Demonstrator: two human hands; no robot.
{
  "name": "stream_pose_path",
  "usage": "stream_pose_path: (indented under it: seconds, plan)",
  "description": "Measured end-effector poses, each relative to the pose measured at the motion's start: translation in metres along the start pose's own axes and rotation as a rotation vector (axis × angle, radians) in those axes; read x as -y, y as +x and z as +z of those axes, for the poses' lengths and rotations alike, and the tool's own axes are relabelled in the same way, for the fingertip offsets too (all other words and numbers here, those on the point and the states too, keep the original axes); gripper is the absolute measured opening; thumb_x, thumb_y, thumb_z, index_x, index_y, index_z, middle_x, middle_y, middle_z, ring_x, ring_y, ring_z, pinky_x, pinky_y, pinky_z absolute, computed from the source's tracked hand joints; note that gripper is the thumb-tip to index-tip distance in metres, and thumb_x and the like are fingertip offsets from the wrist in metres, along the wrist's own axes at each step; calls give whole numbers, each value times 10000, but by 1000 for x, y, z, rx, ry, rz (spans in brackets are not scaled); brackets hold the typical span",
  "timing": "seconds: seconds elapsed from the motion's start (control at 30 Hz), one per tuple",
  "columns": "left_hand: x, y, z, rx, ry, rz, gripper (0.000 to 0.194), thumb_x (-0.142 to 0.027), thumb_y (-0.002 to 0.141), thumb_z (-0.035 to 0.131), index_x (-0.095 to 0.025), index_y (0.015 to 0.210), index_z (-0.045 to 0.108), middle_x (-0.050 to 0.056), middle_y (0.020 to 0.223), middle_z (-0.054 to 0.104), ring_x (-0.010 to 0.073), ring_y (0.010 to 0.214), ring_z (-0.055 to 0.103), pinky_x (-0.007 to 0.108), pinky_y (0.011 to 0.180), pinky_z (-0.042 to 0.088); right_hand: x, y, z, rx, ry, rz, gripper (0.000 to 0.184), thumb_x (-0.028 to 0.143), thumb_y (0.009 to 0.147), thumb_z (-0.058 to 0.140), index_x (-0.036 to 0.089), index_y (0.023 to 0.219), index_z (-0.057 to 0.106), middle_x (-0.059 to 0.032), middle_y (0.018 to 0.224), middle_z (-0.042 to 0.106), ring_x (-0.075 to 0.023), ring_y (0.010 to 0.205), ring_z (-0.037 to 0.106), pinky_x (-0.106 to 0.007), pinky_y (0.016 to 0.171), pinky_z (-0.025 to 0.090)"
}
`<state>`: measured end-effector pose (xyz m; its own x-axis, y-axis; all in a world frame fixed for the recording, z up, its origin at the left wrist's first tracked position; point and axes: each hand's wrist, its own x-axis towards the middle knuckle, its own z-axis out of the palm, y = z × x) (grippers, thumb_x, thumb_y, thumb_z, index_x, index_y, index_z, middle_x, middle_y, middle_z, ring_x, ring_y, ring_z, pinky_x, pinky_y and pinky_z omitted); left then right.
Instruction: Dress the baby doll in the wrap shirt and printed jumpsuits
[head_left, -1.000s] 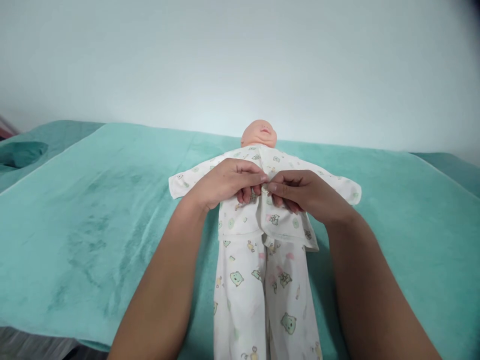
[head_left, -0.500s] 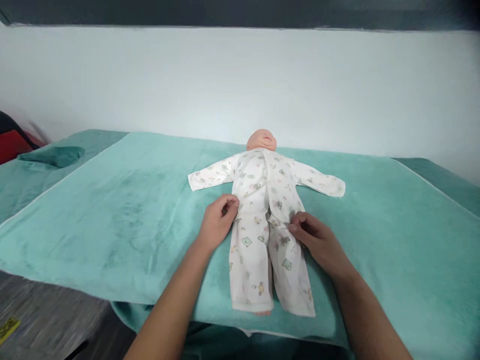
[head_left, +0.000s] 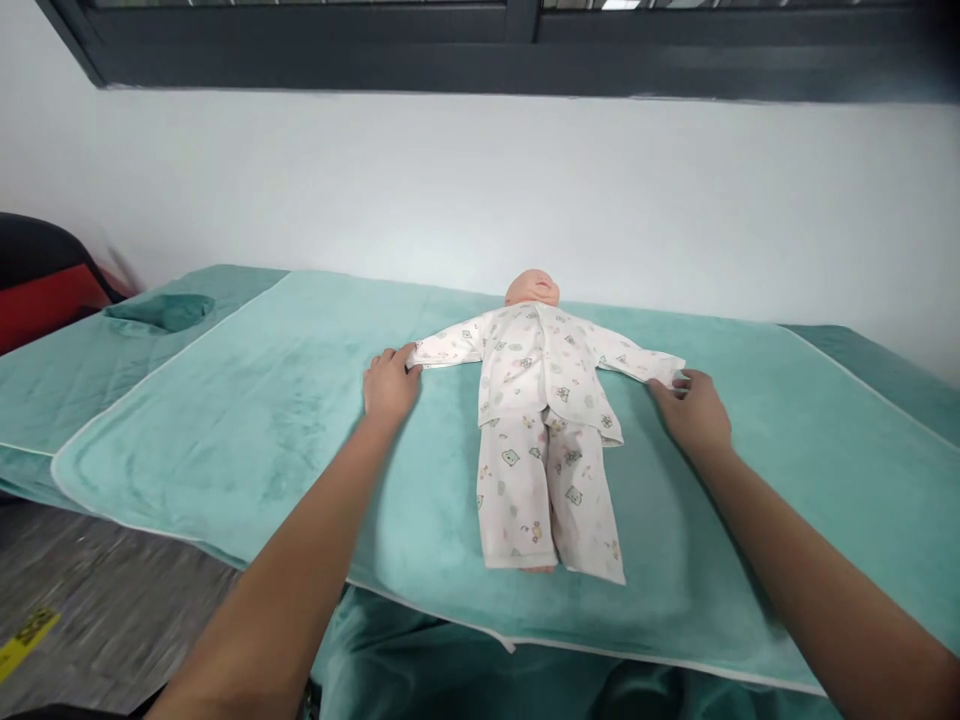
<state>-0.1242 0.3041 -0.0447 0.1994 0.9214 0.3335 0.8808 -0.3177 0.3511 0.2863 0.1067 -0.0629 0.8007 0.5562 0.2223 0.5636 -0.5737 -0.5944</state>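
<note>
A baby doll lies on its back, dressed in a white printed pajama top and matching pajama pants. Both sleeves stretch out sideways. At the end of the left sleeve, my left hand has its thumb and fingers closed on the cuff. On the other side, my right hand pinches the cuff of the right sleeve. The top's hem lies over the waist of the pants. The doll's hands are hidden; a bit of foot shows below one pant leg.
A light green mat covers the bed under the doll. A white wall stands behind, below a dark window frame. At the far left are a red and black chair and a folded green cloth.
My hands have left the waist of the pants and moved up and outward to the two sleeve cuffs. The top's hem now hangs down over the pants. The view has tilted up slightly.
</note>
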Motion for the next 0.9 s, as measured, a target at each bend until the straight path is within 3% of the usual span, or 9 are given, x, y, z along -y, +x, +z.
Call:
stream_pose_path:
  seconds: [0.17, 0.3, 0.5, 0.63, 0.77, 0.9]
  plan:
    - [10, 15, 9, -57, -63, 69, 436, -203, 918, 442, -278, 1302, 636, 71, 1123, 653, 247, 1088, 586, 342, 908, 467, 4, 32, 14, -7, -106, 39, 581, 456, 862, 558, 165, 1363, 504, -192, 1238, 643, -366, 1082, 605, -467, 875, 441]
    - [15, 23, 13, -185, -44, -10, 451, -192, 940, 378, -281, 1298, 639, 72, 1123, 620, 230, 1071, 578, 330, 874, 478, 3, 46, 13, -44, -70, 22, 499, 414, 908, 487, 159, 1336, 519, -216, 1245, 610, -323, 1055, 574, -418, 839, 404]
    - [15, 26, 15, -215, 24, -68, 511, -125, 854, 433, -237, 1313, 626, 107, 1163, 609, 276, 1105, 553, 377, 904, 472, 2, 41, 9, -160, -29, 0, 482, 344, 914, 440, 103, 1326, 511, -245, 1257, 550, -304, 1020, 547, -398, 836, 381]
    - [12, 22, 12, -241, -15, -18, 541, -77, 812, 433, -224, 1291, 638, 82, 1266, 608, 248, 1155, 561, 348, 964, 457, 4, 35, 12, -243, -66, -120, 462, 281, 914, 439, 71, 1316, 530, -283, 1380, 447, -349, 1197, 475, -410, 931, 373]
    - [4, 19, 7, -189, -62, 35, 542, -61, 818, 387, -188, 1276, 647, 54, 1333, 635, 213, 1259, 545, 332, 1065, 400, 8, 39, 19, -167, -147, -364, 408, 281, 958, 410, 114, 1289, 580, -224, 1391, 521, -329, 1278, 445, -407, 1024, 353]
    - [-1, 19, 6, -136, -83, 62, 463, -200, 925, 355, -180, 1295, 632, 60, 1359, 637, 212, 1341, 496, 335, 1116, 343, 9, 44, 25, -13, -221, -423, 420, 358, 998, 352, 154, 1241, 627, -168, 1262, 642, -299, 1149, 569, -387, 946, 411]
